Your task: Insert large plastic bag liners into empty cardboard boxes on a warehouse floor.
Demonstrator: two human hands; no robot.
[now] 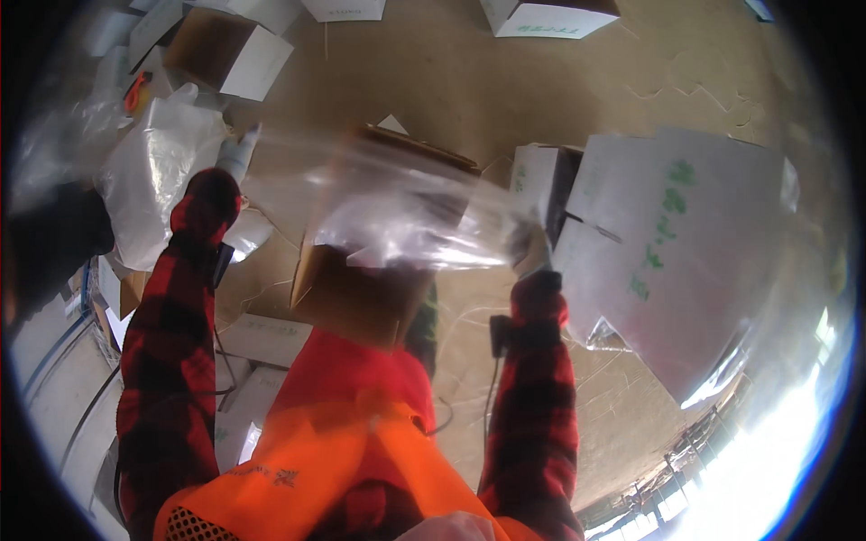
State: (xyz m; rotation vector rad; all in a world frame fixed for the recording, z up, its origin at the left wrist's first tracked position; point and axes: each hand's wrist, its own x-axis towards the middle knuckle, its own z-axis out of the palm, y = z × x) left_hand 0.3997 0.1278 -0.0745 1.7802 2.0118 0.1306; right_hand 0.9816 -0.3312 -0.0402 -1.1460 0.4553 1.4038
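Observation:
A sheet-like clear plastic bag stretches between my two hands, blurred by motion. My left hand, in a pale glove and smeared, is raised at the bag's left end and appears closed on it. At its right end my right hand grips the bunched plastic, lower and nearer to me. Directly beneath the bag stands an open cardboard box, brown inside, in front of my legs. The plastic covers part of the box's opening.
Crumpled clear plastic lies left of my left hand. A large white carton with green marking stands at right, beside a smaller white box. More boxes stand at the far side. Loose strings lie on the brown floor.

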